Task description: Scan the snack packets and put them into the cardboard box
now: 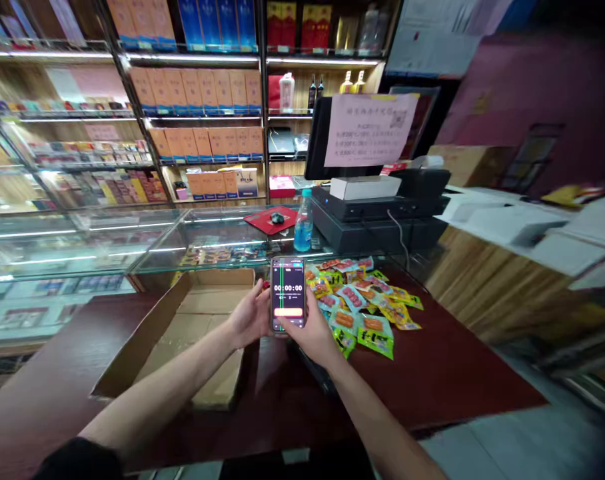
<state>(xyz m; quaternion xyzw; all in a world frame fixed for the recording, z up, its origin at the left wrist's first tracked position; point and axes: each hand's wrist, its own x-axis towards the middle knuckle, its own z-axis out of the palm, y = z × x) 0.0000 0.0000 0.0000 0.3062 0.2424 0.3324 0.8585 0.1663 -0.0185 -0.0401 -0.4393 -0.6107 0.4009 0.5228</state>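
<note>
Phone (288, 293) sat center frame, timer at 00:00:00. Left grip (250, 315) and right grip (313, 331) both clamped on it. Snack packets (367, 303) lay right on the desk (432, 373).

A dark reddish-brown table (432, 380) carries an open cardboard box (192, 333), lying flat with its flaps spread. Just to the right of the box lies a loose heap of snack packets (365, 300), green, yellow and blue, spread toward the table's right side. Beyond the box, a glass counter (202, 237) adjoins the table's far edge; on it, behind the box, lie a red mouse pad (272, 220) with a mouse (277, 217), a blue bottle (303, 229) and a black cash register (377, 217).
</note>
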